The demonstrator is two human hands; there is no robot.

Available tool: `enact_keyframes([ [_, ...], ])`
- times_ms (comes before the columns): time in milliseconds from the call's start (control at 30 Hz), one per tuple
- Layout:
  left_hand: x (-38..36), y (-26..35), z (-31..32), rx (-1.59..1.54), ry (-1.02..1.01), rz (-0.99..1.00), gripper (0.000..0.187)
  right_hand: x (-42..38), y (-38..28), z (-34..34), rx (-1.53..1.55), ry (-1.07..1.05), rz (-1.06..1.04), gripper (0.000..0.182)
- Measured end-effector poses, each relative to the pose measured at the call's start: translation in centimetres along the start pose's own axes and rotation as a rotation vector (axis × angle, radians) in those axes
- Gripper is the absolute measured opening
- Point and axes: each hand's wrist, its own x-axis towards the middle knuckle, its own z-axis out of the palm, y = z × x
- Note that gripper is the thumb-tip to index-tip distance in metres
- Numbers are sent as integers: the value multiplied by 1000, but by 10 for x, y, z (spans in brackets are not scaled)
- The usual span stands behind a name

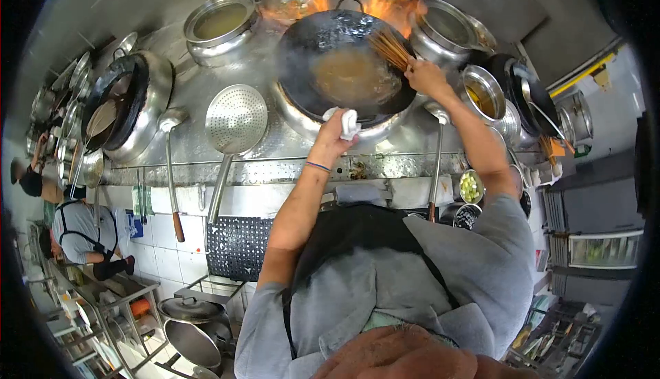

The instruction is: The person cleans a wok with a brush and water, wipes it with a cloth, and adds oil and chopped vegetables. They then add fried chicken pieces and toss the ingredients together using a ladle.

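Note:
A large black wok (295,69) sits on the burner with murky brown liquid in its bottom and steam over it. My left hand (333,137) is closed on a folded white cloth (350,124) at the wok's near rim. In my right hand (426,78) is a bamboo wok brush (390,50), its bristles angled into the right side of the wok. Orange flames (385,9) rise behind the far rim, near the wok's loop handle (349,2).
A perforated skimmer (236,119) and a ladle (170,166) lie left of the wok, another ladle (437,152) right. Around stand metal pots (218,28), an oil pot (485,97) and a second wok (113,111). A co-worker (93,231) is at far left.

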Motion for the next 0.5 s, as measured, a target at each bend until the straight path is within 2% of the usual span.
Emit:
enact_keyframes([
  [33, -3, 2, 2, 4, 16, -32, 16, 0, -2, 3, 39, 65, 109, 38],
  [133, -21, 5, 19, -38, 94, -38, 19, -25, -25, -25, 288, -162, 10, 38],
  [167, -17, 8, 14, -52, 34, -74, 21, -21, -20, -15, 254, -119, -3, 42],
  [267, -15, 12, 17, -68, 82, -76, 20, -57, -21, -21, 424, 147, 143, 48],
  [333, 11, 13, 4, -38, 38, -102, 17, -67, -17, -17, 349, 156, 192, 49],
  [400, 26, 16, -8, 21, 9, -187, 15, -68, 6, 25, 327, 134, 238, 49],
  [500, 20, 14, -13, 35, 1, -127, 14, -105, 3, 28, 673, 351, 267, 50],
])
